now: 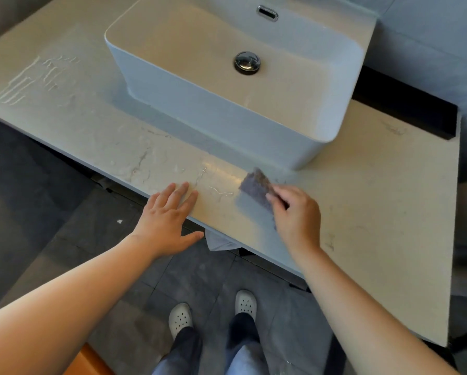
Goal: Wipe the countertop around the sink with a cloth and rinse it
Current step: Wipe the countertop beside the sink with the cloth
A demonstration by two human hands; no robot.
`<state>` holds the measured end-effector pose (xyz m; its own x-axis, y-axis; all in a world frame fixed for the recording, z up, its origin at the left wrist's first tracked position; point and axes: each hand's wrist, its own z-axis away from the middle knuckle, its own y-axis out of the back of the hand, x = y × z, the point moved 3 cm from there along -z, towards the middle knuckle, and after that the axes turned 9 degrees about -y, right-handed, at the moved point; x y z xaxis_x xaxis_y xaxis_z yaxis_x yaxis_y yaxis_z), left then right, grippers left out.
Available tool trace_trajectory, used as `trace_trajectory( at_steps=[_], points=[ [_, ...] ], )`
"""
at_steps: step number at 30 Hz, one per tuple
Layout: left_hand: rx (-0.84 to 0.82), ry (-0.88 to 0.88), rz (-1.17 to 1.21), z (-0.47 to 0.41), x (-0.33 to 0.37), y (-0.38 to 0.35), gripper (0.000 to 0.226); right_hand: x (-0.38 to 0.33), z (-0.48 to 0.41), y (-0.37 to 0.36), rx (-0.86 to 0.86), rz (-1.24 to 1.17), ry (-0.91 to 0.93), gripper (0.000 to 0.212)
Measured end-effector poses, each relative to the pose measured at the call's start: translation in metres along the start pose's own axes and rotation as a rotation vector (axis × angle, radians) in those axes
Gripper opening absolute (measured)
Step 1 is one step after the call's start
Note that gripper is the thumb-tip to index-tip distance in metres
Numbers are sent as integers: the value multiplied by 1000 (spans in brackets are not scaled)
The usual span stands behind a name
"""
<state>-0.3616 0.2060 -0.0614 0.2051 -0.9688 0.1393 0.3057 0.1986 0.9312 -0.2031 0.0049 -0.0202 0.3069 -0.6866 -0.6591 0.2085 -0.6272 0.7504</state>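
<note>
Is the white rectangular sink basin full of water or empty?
Empty: the white rectangular ceramic basin shows its bare bottom and the round chrome drain plug uncovered, with no water surface visible.

A bathroom: vessel sink (pixel 227 125) on a marble countertop (pixel 375 212), tiled floor (pixel 97 231)

Purple-grey cloth (pixel 256 188), veined beige countertop (pixel 375 201)

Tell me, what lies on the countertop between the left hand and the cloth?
Nothing stands there: the head view shows only bare countertop with thin pale streaks between the left hand and the cloth.
</note>
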Motion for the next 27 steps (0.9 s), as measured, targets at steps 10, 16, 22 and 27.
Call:
trace_trajectory(
  at_steps=[10,16,22,27],
  points=[
    [34,-7,5,-1,0,-2,99,14,-50,-43,-34,202,-73,35],
    [47,-6,3,0,-1,-4,97,-7,-54,-62,-61,202,29,35],
    [92,-22,86,1,-3,1,92,-6,-58,-66,-56,163,2,31],
    [144,-85,230,11,-15,8,84,-11,-15,-72,-51,93,68,30]
  ],
)
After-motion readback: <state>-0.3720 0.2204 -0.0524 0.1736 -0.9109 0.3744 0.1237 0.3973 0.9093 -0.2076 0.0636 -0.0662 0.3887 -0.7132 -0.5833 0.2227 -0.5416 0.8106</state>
